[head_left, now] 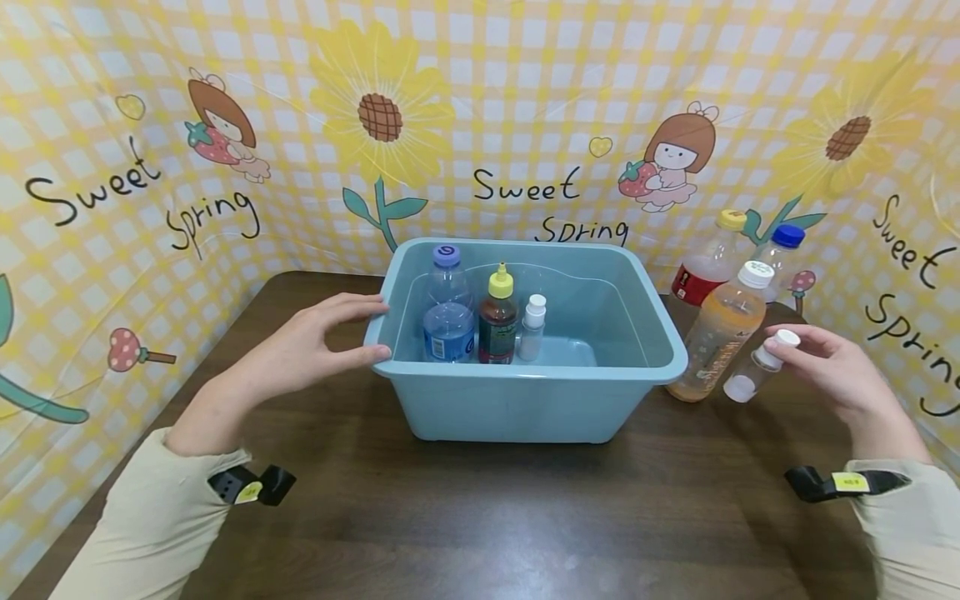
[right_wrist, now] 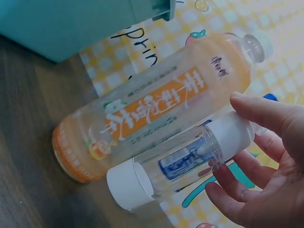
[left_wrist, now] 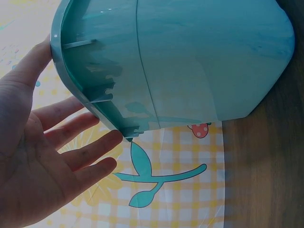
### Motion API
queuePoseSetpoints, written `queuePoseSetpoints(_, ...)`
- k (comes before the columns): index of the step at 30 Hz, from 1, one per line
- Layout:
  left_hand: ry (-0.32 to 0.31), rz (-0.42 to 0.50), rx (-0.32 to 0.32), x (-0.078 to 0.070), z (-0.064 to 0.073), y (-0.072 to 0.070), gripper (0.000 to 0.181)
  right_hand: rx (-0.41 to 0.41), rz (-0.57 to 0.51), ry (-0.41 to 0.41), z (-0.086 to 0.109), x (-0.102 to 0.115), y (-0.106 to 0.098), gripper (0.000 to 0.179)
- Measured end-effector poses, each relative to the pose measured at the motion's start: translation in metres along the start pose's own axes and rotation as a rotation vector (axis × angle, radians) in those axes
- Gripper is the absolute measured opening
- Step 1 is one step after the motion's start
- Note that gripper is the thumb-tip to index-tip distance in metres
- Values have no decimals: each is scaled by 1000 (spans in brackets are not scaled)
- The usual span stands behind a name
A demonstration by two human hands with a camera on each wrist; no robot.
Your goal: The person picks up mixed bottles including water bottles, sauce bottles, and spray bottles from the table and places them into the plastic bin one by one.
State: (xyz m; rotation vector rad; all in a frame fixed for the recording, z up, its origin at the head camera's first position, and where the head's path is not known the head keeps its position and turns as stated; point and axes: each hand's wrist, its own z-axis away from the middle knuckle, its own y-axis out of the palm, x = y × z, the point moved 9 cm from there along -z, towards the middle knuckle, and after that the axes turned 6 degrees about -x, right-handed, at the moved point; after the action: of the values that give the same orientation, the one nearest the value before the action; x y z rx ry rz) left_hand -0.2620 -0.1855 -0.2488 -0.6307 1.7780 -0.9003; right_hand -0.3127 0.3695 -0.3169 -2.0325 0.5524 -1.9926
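A blue-green plastic tub stands on the table. My left hand rests at its left end, thumb and fingertips touching the rim, fingers fairly straight in the left wrist view. On the right, my right hand pinches a small clear bottle by its white top between thumb and fingers. This bottle tilts and has a white lower end. Beside it leans an orange drink bottle. Inside the tub stand a water bottle with a purple cap, a dark squeeze bottle and a small white-capped bottle.
Behind the orange bottle stand a red-labelled bottle with a yellow cap and a clear bottle with a blue cap. A yellow checked cloth hangs around the back and sides of the brown table.
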Motion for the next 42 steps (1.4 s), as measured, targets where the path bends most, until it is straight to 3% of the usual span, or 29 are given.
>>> queuePoseSetpoints(12,-3,5,0,0,0,0,64,-49,79,-38,6,24,-5,18)
queuePoseSetpoints(22,-2,4,0,1,0,0,64,-64,-86,-106,12,42,-9,24)
queuePoseSetpoints(32,-4,2,0,0,1,-1,64,-129,49,-148,18,56,-15,23)
queuePoseSetpoints(42,0,7,-2,-1,0,-1,64,-136,-115,-192,24,68,-18,24)
